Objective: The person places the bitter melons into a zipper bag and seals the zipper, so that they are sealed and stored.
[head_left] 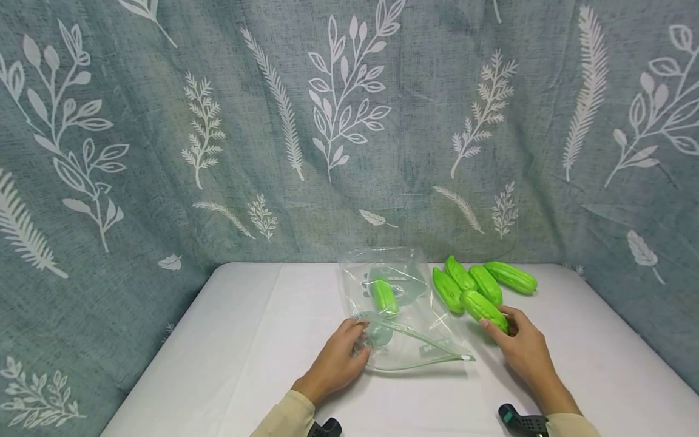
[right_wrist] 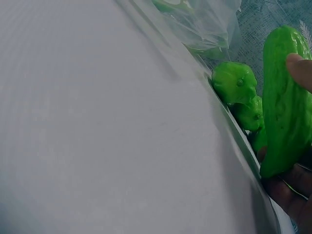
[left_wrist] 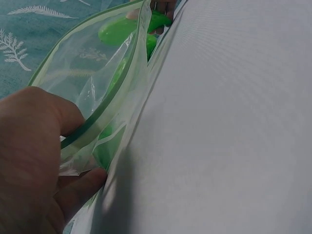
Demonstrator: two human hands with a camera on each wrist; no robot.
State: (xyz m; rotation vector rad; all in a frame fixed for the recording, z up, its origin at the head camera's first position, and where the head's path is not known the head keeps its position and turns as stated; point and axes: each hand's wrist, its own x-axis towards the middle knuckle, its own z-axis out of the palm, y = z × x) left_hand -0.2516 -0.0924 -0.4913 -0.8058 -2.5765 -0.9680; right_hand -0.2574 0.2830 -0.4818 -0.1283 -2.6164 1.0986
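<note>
A clear zip bag lies on the table, its mouth gaping toward me and one bright green, ridged bitter melon inside. My left hand grips the left end of the bag's mouth, with fingers and thumb on its green-edged rim. To the right of the bag, my right hand holds another bitter melon between thumb and fingers. In the right wrist view this held bitter melon stands in front of the others. Just behind it lie several more bitter melons.
The white table reaches back to a blue-green leaf-patterned curtain. A white slider sits at the right end of the bag's mouth. Dark straps with devices show at both wrists.
</note>
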